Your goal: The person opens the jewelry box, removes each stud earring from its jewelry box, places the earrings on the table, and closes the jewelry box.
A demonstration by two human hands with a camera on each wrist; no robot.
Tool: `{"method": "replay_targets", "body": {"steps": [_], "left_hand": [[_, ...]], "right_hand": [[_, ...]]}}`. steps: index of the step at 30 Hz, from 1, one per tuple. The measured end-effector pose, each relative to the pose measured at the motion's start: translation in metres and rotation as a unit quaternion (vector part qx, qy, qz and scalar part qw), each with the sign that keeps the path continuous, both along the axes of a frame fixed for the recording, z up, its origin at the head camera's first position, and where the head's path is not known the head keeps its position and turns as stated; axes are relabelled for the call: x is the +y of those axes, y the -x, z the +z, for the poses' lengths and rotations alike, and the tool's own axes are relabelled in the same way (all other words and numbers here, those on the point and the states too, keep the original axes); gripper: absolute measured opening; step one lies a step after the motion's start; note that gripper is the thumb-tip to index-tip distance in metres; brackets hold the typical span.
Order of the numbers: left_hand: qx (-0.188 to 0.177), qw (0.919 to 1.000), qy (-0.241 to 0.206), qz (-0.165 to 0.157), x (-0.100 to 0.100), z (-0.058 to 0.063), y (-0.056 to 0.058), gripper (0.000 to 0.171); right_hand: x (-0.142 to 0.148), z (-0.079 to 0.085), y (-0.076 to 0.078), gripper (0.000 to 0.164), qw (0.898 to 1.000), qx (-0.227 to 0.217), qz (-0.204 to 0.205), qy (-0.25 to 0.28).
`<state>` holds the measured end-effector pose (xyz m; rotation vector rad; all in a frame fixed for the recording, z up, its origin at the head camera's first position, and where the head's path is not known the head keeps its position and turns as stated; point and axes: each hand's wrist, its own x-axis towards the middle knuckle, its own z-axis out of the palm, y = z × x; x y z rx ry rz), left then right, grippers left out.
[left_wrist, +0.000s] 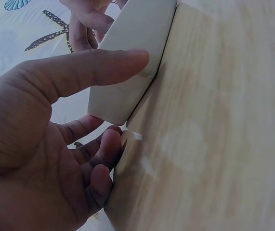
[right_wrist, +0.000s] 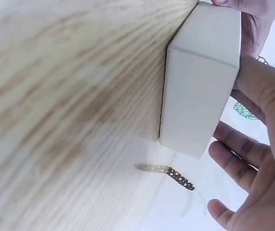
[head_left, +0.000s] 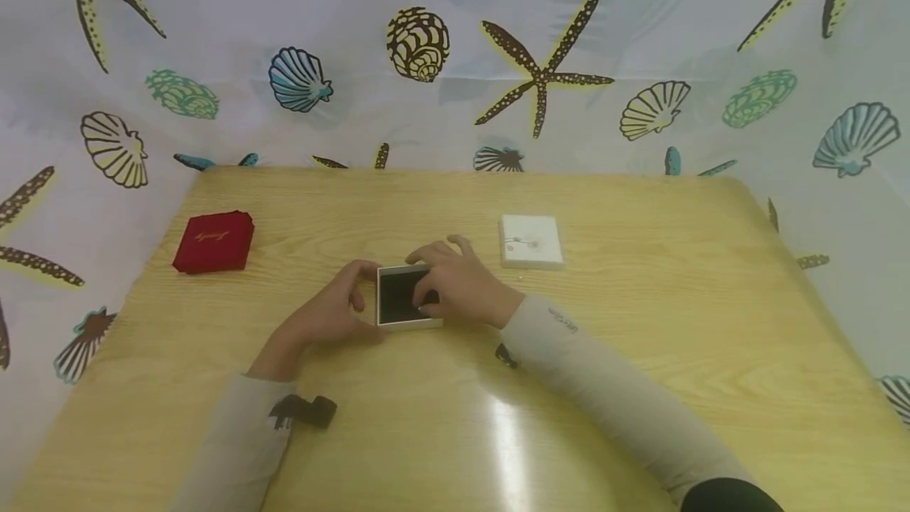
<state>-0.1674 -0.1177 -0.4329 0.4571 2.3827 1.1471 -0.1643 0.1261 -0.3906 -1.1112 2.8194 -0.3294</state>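
A small white box [head_left: 408, 325] with a dark lining lies open side up on the table. My left hand [head_left: 330, 310] grips its left end, with the thumb [left_wrist: 123, 66] along the near wall and fingers at the far side. Over the right part of the box is my right hand [head_left: 465, 287]; its thumb and forefinger reach down inside and come together at a tiny bright piece [head_left: 420, 307] against the lining. The other fingers of that hand stretch out past the far wall, as the right wrist view shows. The box walls hide the fingertips in both wrist views.
A white box lid [head_left: 531, 241] with a small line drawing lies to the right, a tiny shiny bit [head_left: 520, 278] just in front of it. At the far left sits a red box [head_left: 215, 242] with gold lettering. A shell-patterned cloth [head_left: 455, 117] hangs behind the wooden table [head_left: 640, 275].
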Motion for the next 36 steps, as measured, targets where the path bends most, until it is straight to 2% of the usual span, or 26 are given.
{"method": "replay_targets", "body": {"steps": [11,16,20,24,28,36], "left_hand": [[-0.002,0.9999,-0.011,0.006,0.000,-0.002,-0.003,0.093],[-0.002,0.9999,-0.014,0.005,0.000,-0.002,-0.003,0.094],[-0.007,0.9997,-0.020,0.008,0.001,-0.001,-0.003,0.094],[-0.009,0.9998,-0.013,0.012,0.003,0.002,-0.003,0.094],[-0.003,1.0000,-0.003,0.007,0.002,0.003,-0.004,0.094],[-0.003,1.0000,-0.005,0.005,0.000,0.002,-0.003,0.093]], "right_hand": [[0.002,-0.002,-0.003,0.008,1.000,0.008,0.015,0.013],[0.006,0.000,-0.001,0.006,1.000,0.027,0.009,0.011],[0.020,0.008,0.001,0.005,0.999,0.043,0.004,0.030],[0.042,0.014,0.002,0.004,0.997,0.053,-0.023,0.046],[0.062,0.018,0.001,0.005,0.996,0.046,-0.053,0.047],[0.084,0.019,-0.002,0.005,0.995,0.050,-0.072,0.051]]}}
